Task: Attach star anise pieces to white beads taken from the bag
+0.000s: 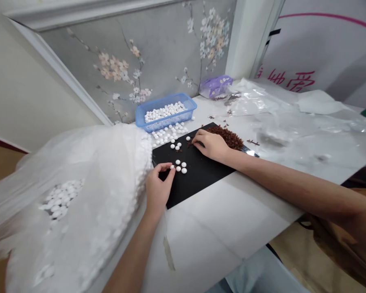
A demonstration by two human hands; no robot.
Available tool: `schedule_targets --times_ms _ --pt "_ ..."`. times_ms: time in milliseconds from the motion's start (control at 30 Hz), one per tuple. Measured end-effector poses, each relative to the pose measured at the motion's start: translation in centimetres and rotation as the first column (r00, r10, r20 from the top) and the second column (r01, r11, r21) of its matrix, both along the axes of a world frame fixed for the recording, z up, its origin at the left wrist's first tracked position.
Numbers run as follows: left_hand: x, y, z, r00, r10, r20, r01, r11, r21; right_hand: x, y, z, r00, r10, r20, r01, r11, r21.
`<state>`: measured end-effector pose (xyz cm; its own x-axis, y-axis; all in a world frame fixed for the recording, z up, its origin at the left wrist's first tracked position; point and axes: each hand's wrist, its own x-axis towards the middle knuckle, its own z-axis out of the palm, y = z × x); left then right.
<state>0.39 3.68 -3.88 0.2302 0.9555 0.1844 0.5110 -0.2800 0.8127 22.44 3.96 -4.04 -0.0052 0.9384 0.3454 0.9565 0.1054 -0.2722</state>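
My left hand [159,185] pinches a small white ball [172,167] between thumb and fingertips, over the left part of a black board [198,175]. Beside those fingertips sits a cluster of several white balls [184,165]. My right hand [212,144] rests farther back on the board, its fingers drawn together. Small reddish-brown pieces [190,143] lie at its fingertips; whether one is between them I cannot tell. Just behind that hand is a heap of the same brown pieces [228,137]. A few more white balls [177,147] lie between the two hands.
A blue plastic basket [171,123] of white balls stands against the wall, with loose balls [167,136] in front. At left is a large translucent white bag [110,195] of balls. Clear plastic bags [262,101] and a purple packet [216,86] lie at the back right.
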Motion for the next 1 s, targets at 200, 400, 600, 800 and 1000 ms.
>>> schedule_targets --times_ms 200,400,600,800,1000 --pt "0.0 0.1 0.0 1.000 -0.007 -0.021 0.007 1.000 0.007 -0.3 -0.2 0.1 1.000 0.025 -0.014 -0.025 1.000 0.006" --pt "-0.2 0.0 0.3 0.998 -0.039 -0.040 0.041 0.998 0.046 -0.9 -0.3 0.3 0.988 0.001 -0.152 0.015 0.994 0.107" --pt "-0.3 -0.2 0.5 0.998 -0.039 -0.054 0.043 0.996 0.077 -1.6 -0.3 0.0 0.946 0.159 -0.282 -0.106 0.975 0.195" --pt "-0.1 -0.8 0.9 0.983 -0.070 -0.172 0.089 0.991 0.101 -1.4 0.4 -0.7 0.926 0.158 -0.344 -0.083 0.971 0.222" --pt "0.1 -1.2 1.0 0.977 -0.019 -0.213 0.035 0.997 0.072 -2.2 0.0 -0.4 0.971 0.213 -0.107 -0.194 0.967 0.164"
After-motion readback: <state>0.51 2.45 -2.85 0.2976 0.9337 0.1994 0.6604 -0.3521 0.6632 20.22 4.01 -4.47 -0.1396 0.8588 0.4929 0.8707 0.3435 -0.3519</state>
